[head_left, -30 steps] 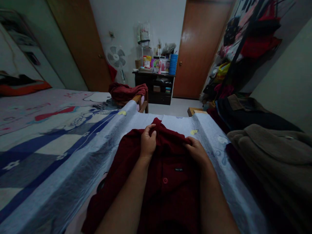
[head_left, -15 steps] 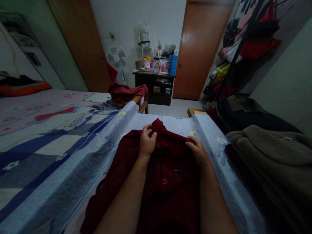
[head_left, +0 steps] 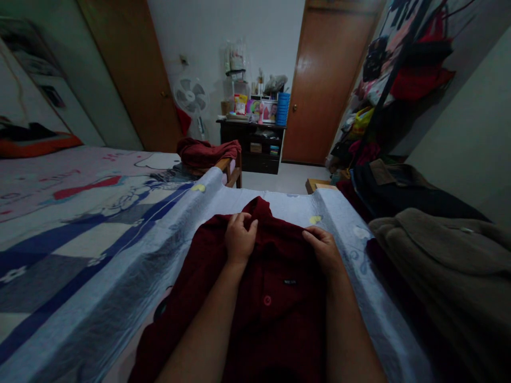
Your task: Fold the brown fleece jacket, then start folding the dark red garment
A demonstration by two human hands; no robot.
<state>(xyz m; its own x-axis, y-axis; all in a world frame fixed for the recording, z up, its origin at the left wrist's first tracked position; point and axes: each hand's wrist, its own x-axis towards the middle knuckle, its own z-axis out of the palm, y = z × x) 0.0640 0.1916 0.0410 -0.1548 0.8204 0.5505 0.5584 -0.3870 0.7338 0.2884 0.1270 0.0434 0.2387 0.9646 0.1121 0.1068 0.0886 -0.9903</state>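
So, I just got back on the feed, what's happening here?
A person has both hands on a dark red shirt, laid front up on a pale blue cover. The left hand is at the collar; the right hand pinches the shoulder edge. A grey-brown garment lies to the right.

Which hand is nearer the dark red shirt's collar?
Left. The left hand is right at the near left side of the collar; the right hand is farther off, pinching the shoulder edge of the dark red shirt to the collar's right.

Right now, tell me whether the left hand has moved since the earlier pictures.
Yes, slightly: the left hand has drawn back, farther from the dark cabinet.
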